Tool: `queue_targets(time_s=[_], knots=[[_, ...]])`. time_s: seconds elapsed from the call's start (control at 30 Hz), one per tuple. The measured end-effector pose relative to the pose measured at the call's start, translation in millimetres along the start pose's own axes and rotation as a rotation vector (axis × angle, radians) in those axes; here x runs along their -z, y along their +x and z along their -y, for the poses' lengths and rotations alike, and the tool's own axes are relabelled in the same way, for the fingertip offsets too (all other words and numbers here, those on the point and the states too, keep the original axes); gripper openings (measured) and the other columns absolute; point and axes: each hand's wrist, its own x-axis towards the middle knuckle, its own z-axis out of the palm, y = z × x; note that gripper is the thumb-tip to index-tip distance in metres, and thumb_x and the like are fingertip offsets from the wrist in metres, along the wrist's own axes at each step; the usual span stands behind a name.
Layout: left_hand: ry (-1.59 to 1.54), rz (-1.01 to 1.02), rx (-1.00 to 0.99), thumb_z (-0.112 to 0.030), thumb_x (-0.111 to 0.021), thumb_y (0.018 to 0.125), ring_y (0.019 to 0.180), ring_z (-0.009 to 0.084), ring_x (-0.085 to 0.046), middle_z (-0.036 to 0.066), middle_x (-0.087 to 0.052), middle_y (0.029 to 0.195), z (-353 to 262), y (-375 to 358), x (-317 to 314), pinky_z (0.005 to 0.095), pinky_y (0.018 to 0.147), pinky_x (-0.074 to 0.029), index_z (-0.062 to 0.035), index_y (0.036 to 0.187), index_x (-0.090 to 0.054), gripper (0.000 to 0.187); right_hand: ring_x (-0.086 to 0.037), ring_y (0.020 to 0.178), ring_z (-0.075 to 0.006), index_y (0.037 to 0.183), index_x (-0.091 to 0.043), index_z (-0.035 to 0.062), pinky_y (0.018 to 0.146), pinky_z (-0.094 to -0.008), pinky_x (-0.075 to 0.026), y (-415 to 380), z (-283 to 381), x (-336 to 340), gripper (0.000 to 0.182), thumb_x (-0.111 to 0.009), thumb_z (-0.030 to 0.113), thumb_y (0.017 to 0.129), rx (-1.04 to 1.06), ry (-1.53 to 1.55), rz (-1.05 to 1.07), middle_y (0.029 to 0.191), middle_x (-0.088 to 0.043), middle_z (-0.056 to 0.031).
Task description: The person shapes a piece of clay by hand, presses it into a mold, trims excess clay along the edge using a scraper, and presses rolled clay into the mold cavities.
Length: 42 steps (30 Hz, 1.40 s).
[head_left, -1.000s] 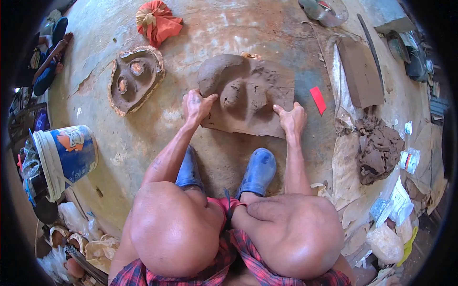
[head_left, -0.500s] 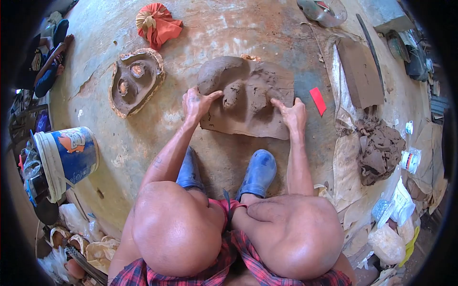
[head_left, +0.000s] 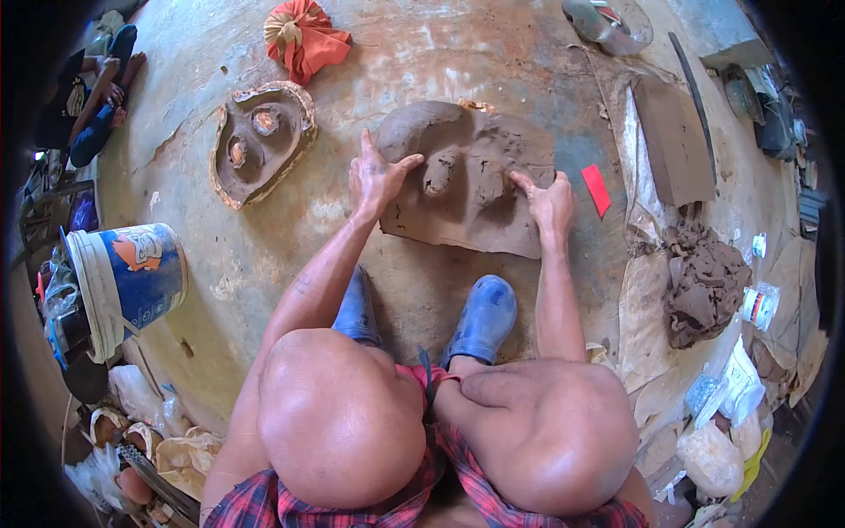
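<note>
Worn, stained concrete floor [head_left: 440,57] fills most of the view, with a blue and white bucket [head_left: 145,282] on the left. Clay slab [head_left: 449,229] sits upper center of the frame, kinda lumpy, with two rounded bumps in the middle and a thick curved ridge at its upper left. Left hand's [head_left: 374,183] grip is spread pretty wide, thumb against the clay near the left bump, index finger pointing up. Right hand's [head_left: 552,204] grip is partly open, thumb on the clay beside the right bump and fingers by the slab's right edge. Clay-lined mold [head_left: 310,114] is upper left, just below an orange cloth bundle [head_left: 321,51]. Red strip [head_left: 596,191] lies right of the slab, then a big clay block [head_left: 676,145] with a rough clay heap [head_left: 707,286] below it.
</note>
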Motion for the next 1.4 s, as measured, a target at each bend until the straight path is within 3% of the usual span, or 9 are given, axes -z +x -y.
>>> queue_targets(time_s=[0.17, 0.33, 0.63, 0.97, 1.0, 1.1, 1.13, 1.2, 1.4], knots=[[0.085, 0.027, -0.031, -0.053, -0.091, 0.072, 0.115, 0.0476, -0.068, 0.035, -0.07, 0.118, -7.5, 22.1, 0.1, 0.0522, 0.099, -0.054, -0.0016, 0.163, -0.027, 0.123, -0.068, 0.115, -0.0473, 0.14, -0.057, -0.0062, 0.097, -0.054, -0.054, 14.6, 5.1, -1.2, 0.106, -0.089, 0.066, 0.07, -0.042, -0.042, -0.01, 0.118, -0.071, -0.0326], [-0.002, -0.018, -0.096, -0.057, -0.091, 0.07, 0.11, 0.0479, -0.07, 0.033, -0.071, 0.114, -6.1, 18.5, 0.7, 0.0532, 0.096, -0.055, -0.0008, 0.163, -0.025, 0.127, -0.071, 0.103, -0.05, 0.159, -0.028, -0.0068, 0.09, -0.055, -0.056, 10.9, 11.7, 0.5, 0.128, -0.089, 0.062, 0.071, 0.045, 0.059, -0.088, 0.107, -0.072, -0.0345], [0.032, -0.041, -0.081, -0.064, -0.091, 0.068, 0.106, 0.0477, -0.071, 0.033, -0.072, 0.111, -6.9, 30.1, -9.0, 0.0532, 0.092, -0.057, -0.0058, 0.165, -0.022, 0.132, -0.07, 0.1, -0.0521, 0.159, -0.025, 0.001, 0.087, -0.057, -0.056, 18.8, 17.7, -3.4, 0.125, -0.089, 0.064, 0.071, 0.002, -0.047, -0.076, 0.106, -0.073, -0.0335], [0.065, 0.002, -0.01, -0.067, -0.09, 0.067, 0.112, 0.0475, -0.069, 0.032, -0.071, 0.118, -14.7, 29.2, -12.1, 0.0544, 0.095, -0.055, -0.006, 0.164, -0.019, 0.135, -0.074, 0.091, -0.0455, 0.163, -0.018, 0.0007, 0.079, -0.0548, -0.059, 30.3, 32.3, 0.5, 0.135, -0.088, 0.068, 0.07, 0.049, -0.141, -0.079, 0.095, -0.076, -0.0261], [0.026, 0.058, 0.017, -0.064, -0.092, 0.066, 0.118, 0.0473, -0.065, 0.034, -0.062, 0.132, -17.1, 29.2, -8.3, 0.0563, 0.097, -0.053, -0.0083, 0.165, -0.018, 0.135, -0.073, 0.098, -0.0461, 0.164, -0.021, 0.0037, 0.081, -0.0544, -0.059, 28.5, 39.1, 8.9, 0.132, -0.088, 0.067, 0.069, 0.01, -0.108, -0.006, 0.112, -0.072, -0.0306], [0.07, -0.077, -0.13, -0.06, -0.094, 0.065, 0.124, 0.0477, -0.06, 0.033, -0.049, 0.146, -18.8, 24.3, -6.4, 0.058, 0.098, -0.052, -0.0117, 0.166, -0.018, 0.136, -0.066, 0.117, -0.0469, 0.165, -0.024, 0.0091, 0.088, -0.0537, -0.058, 25.7, 39.7, 4.8, 0.129, -0.089, 0.066, 0.069, 0.111, -0.103, -0.128, 0.138, -0.059, -0.031], [0.065, -0.098, -0.195, -0.058, -0.096, 0.063, 0.13, 0.0479, -0.053, 0.03, -0.04, 0.151, -15.7, 27.5, -7.5, 0.0591, 0.1, -0.052, -0.0143, 0.167, -0.018, 0.137, -0.066, 0.117, -0.0469, 0.165, -0.024, 0.0091, 0.088, -0.0537, -0.058, 29.2, 40.3, 3.0, 0.129, -0.089, 0.066, 0.069, 0.119, -0.101, -0.127, 0.138, -0.059, -0.031], [0.081, -0.135, -0.231, -0.058, -0.096, 0.063, 0.131, 0.0482, -0.053, 0.03, -0.04, 0.151, -12.6, 33.1, -10.2, 0.0592, 0.102, -0.051, -0.0153, 0.167, -0.018, 0.137, -0.056, 0.131, -0.0473, 0.165, -0.026, 0.0135, 0.099, -0.0585, -0.052, 30.1, 37.1, -2.2, 0.128, -0.089, 0.065, 0.067, 0.291, -0.101, -0.218, 0.154, -0.045, -0.0248], [0.054, -0.079, -0.204, -0.055, -0.096, 0.064, 0.14, 0.0523, -0.042, 0.029, -0.034, 0.158, -21.5, 35.9, -12.7, 0.0629, 0.109, -0.044, -0.0182, 0.169, -0.014, 0.138, -0.051, 0.134, -0.0452, 0.164, -0.032, 0.0138, 0.106, -0.0668, -0.042, 31.7, 52.6, -7.0, 0.122, -0.09, 0.063, 0.068, 0.162, -0.16, -0.169, 0.154, -0.048, -0.0173]])
